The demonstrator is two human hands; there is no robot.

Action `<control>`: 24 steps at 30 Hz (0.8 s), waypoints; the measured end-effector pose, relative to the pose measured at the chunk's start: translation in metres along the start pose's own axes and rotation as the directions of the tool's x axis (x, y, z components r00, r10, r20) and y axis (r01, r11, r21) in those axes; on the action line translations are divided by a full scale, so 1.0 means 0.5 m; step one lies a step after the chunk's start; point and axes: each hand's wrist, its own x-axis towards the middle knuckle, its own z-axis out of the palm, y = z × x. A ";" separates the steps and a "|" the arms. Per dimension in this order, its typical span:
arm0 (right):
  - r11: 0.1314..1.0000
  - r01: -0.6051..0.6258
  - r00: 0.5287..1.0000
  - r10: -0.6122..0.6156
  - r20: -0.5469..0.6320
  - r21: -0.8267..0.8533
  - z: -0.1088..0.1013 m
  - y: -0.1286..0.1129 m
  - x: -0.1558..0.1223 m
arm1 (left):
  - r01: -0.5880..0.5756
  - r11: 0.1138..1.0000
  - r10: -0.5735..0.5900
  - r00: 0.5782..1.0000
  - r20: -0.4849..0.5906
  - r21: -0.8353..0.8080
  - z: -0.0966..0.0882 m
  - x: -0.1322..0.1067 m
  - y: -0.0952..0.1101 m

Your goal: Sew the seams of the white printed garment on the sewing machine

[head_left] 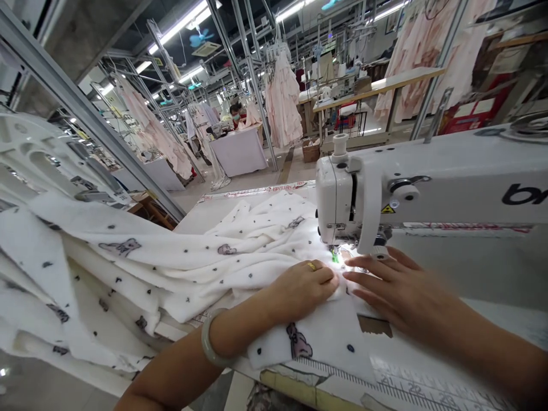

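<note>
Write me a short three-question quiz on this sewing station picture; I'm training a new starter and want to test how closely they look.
1. True or false: the left hand lies flat on the printed white fabric.
2. Which wrist carries the pale bangle: A) left, B) right, C) both?
3. Where do the fingers of the right hand point, relative to the sewing machine?

Key
1. True: its palm is down on the cloth, with a gold ring on one finger.
2. A.
3. Toward the needle area under the machine head, where the lamp lights the cloth, close beside the left hand.
</note>
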 end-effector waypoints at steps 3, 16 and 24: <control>0.999 0.041 0.998 -0.040 0.047 -0.024 0.009 0.000 -0.008 | -0.002 1.000 0.002 1.000 0.011 0.004 0.004 0.000 0.000; 0.997 -0.076 0.995 0.076 0.065 -0.003 0.026 0.011 -0.019 | 0.038 0.999 -0.038 0.999 0.033 -0.001 0.027 0.025 -0.041; 0.995 0.009 0.999 -0.013 0.036 0.102 0.001 0.011 -0.008 | 0.029 0.999 -0.030 0.999 0.037 0.043 0.030 0.027 -0.052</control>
